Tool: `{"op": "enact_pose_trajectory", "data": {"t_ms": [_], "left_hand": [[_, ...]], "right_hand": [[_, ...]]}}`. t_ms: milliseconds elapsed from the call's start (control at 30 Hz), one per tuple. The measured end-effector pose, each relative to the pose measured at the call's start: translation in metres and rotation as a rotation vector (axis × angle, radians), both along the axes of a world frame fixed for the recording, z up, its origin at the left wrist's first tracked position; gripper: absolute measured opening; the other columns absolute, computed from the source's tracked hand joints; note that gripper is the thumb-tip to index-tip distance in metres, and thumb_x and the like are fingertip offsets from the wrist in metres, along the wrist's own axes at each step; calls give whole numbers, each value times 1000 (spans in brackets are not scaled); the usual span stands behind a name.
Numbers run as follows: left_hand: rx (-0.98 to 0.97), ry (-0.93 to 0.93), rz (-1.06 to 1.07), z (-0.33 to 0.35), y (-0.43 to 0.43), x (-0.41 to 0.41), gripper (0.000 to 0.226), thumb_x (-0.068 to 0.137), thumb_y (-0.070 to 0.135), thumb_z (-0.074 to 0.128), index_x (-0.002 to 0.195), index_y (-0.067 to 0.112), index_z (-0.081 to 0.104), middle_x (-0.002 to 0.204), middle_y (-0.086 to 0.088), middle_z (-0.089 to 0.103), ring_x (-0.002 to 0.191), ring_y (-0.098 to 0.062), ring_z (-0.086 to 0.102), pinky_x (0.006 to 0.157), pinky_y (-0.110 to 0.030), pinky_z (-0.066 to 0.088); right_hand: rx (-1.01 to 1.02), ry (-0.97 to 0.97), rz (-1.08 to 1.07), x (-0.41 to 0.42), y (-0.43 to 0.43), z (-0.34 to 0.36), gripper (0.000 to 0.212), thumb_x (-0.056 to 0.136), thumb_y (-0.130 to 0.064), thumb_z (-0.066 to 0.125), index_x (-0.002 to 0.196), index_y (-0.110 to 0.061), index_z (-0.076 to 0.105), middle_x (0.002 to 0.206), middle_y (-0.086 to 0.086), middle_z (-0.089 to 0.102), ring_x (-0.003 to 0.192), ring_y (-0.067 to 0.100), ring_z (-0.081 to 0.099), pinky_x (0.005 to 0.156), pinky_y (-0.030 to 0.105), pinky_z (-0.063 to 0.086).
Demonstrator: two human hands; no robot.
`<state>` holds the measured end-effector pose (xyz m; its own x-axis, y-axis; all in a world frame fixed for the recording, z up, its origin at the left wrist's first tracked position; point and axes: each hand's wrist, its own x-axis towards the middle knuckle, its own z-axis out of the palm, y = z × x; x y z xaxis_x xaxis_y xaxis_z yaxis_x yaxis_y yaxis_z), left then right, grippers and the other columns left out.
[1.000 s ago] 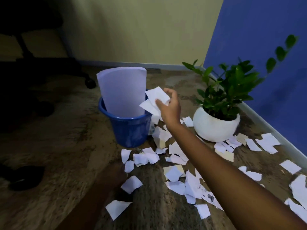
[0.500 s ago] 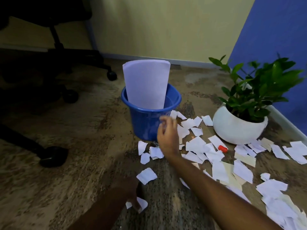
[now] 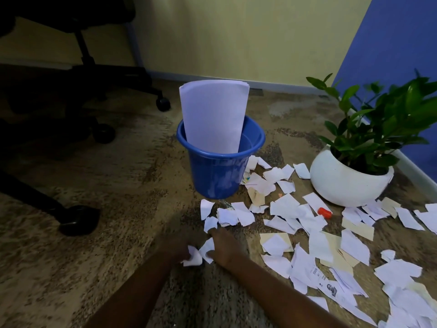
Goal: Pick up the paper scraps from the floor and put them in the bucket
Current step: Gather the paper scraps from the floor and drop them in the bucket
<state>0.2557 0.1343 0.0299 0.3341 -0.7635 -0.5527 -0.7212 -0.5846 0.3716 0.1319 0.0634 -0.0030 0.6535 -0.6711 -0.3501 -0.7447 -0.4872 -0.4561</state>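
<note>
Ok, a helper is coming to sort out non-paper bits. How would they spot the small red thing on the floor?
Find the white plant pot by the blue wall. Just in front of its base, among the paper scraps, lies the small red object. It is the only bright red item there; everything around it is white or cream.

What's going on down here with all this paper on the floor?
A person is clearing torn paper off the carpet. Both hands are low on the floor in front of the blue bucket: the left hand and right hand are closing in on a couple of white scraps between them. A big curled sheet already stands in the bucket. Many more scraps lie scattered to the right, around a white plant pot, with a small red object among them.
</note>
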Motion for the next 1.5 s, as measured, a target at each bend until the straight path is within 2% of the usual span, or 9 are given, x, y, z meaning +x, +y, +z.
{"op": "enact_pose_trajectory", "data": {"t_ms": [200, 400, 733, 833, 933, 1067, 1233, 1400, 1500], "left_hand": [[-168, -43, 145, -5, -23, 8, 38, 96, 20, 50, 128, -1, 55, 133, -18, 57, 124, -27, 54, 109, -35, 39], [-238, -54, 207, -12, -46, -10, 34, 96, 27, 49, 119, 7, 63, 124, -12, 64, 116, -24, 59, 96, -26, 43], [-243, -50, 48, -30, -69, -31, 52, 94, 15, 53, 143, 18, 36, 152, -3, 35, 135, -18, 42, 113, -28, 35], [-118, -41, 22, -31, -73, -31, 53, 99, 21, 44, 148, 16, 25, 156, -4, 28, 142, -18, 33, 117, -28, 26], [-112, -41, 6, -32, -69, -32, 42, 101, 19, 39, 142, 10, 40, 150, -6, 40, 137, -19, 40, 117, -29, 31], [-248, -89, 22, -31, -58, -32, 37, 100, 23, 41, 135, 18, 51, 143, -2, 50, 131, -17, 48, 112, -32, 38], [-522, -69, 149, -8, -56, -37, 33, 98, 26, 44, 128, 20, 57, 130, -3, 60, 117, -17, 58, 101, -30, 47], [-878, -126, 160, 32, -56, -45, 29, 97, 33, 44, 113, 16, 60, 102, -4, 70, 87, -16, 65, 76, -28, 53], [-1099, -215, -12, 63, -59, -49, 27, 96, 28, 47, 110, 11, 63, 93, -7, 71, 76, -19, 65, 65, -31, 54]], "right_hand": [[43, -74, -53, -6, -15, 0, 40, 89, -22, 59, 127, -10, 54, 129, 15, 57, 118, 27, 53, 90, 27, 41], [-212, -148, -320, -16, -51, 9, 40, 91, -33, 55, 124, -12, 58, 133, 8, 53, 118, 18, 51, 97, 26, 43], [-93, 34, -286, -3, -80, -5, 70, 83, -49, 60, 143, -31, 29, 155, 4, 27, 142, 28, 24, 115, 55, 24], [-99, 16, -223, -2, -77, -5, 55, 88, -43, 57, 138, -28, 40, 155, 1, 28, 142, 25, 26, 117, 50, 25], [-122, -64, -211, -6, -72, -1, 44, 89, -29, 59, 131, -17, 53, 148, 4, 39, 135, 22, 37, 113, 37, 34], [-103, -176, -306, -19, -67, 10, 35, 89, -17, 60, 122, -7, 60, 132, 12, 55, 119, 21, 53, 99, 24, 41], [-31, -339, -486, -34, -71, 39, 36, 92, -19, 53, 127, -6, 55, 130, 13, 59, 116, 25, 56, 93, 26, 42], [-226, -626, -680, -38, -82, 83, 27, 92, -9, 51, 117, -4, 59, 119, 17, 63, 103, 23, 58, 79, 21, 38], [-363, -830, -849, -35, -87, 114, 25, 91, -8, 52, 114, -5, 60, 113, 15, 66, 92, 20, 57, 73, 22, 38]]}}
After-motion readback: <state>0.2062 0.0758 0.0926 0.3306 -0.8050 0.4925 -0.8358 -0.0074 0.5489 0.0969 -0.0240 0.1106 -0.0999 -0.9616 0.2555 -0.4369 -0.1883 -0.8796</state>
